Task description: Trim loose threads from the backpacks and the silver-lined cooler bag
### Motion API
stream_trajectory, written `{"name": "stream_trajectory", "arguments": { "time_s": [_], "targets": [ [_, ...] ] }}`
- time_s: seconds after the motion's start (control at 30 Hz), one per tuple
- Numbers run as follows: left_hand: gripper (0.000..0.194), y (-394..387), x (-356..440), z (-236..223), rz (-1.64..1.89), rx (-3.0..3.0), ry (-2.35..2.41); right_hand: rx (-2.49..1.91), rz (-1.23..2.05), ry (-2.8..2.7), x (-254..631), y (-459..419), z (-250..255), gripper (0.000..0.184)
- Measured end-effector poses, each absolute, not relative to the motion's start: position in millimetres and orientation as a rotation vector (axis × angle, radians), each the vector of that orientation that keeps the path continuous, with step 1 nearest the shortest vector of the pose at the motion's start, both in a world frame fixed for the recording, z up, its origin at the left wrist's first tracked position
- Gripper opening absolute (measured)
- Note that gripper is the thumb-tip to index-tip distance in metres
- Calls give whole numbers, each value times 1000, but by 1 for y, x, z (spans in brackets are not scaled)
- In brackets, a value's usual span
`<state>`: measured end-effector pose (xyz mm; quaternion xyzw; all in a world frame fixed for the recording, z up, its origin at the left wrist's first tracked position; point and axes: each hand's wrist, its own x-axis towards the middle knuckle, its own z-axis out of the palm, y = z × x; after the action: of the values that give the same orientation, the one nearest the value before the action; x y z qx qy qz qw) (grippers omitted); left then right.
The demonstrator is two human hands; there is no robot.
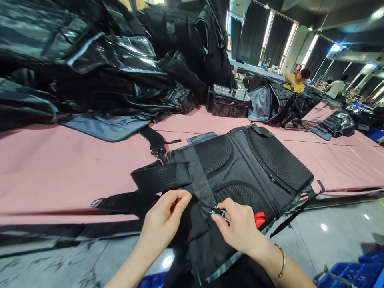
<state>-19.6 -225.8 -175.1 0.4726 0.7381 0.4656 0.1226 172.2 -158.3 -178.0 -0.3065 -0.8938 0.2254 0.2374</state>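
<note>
A black backpack [255,168] with mesh back padding lies face down on the pink table [54,168], its lower end hanging over the near edge toward me. My left hand [163,218] pinches the bag's fabric near a grey strap [199,178]. My right hand [240,228] grips small thread snips [220,211] with a red handle [259,219], their tips against the fabric by the strap's lower end. A shoulder strap [129,202] trails to the left along the table edge.
A big heap of black bags [99,60] fills the table's far left. More open bags [231,100] lie at the back. Two people work in the far right background. Blue crates [357,272] stand on the glossy floor at lower right.
</note>
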Motion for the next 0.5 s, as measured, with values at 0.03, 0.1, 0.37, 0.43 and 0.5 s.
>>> {"name": "stream_trajectory", "arguments": {
  "time_s": [0.03,0.1,0.37,0.43,0.5],
  "targets": [
    [38,-226,-19,-173,1350,1396,2147,-850,620,-2451,172,-159,-177,11],
    [38,-224,-18,-170,1273,1472,2148,-871,612,-2446,172,-159,-177,9],
    [30,-215,-9,-165,840,1699,2322,-886,609,-2451,173,-159,-177,9],
    [30,-215,-7,-167,826,1743,2358,-867,611,-2461,173,-159,-175,10],
    [30,-216,-5,-170,847,1774,2365,-856,588,-2473,171,-158,-174,10]
  ]
}}
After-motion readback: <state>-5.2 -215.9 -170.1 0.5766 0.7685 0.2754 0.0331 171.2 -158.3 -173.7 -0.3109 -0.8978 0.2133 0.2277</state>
